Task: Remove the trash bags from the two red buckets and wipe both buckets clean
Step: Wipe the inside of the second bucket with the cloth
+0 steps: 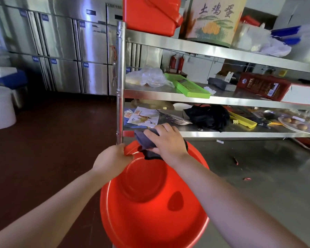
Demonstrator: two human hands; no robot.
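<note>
A red bucket (pixel 150 203) stands low in the middle of the view, open and with no bag inside. My left hand (pixel 113 158) grips its far-left rim. My right hand (pixel 168 142) presses a dark grey cloth (pixel 145 140) against the far rim; part of the cloth hangs inside the bucket. A second red container (pixel 150 15) with a handle sits on the top shelf of the steel rack. No trash bag is seen in either.
A steel shelf rack (pixel 120 77) stands right behind the bucket, with a green tray (pixel 188 85), a clear plastic bag, a black bag (pixel 208 117) and boxes. Steel fridges (pixel 64 51) line the back left. A white tub (pixel 0 108) stands at the left.
</note>
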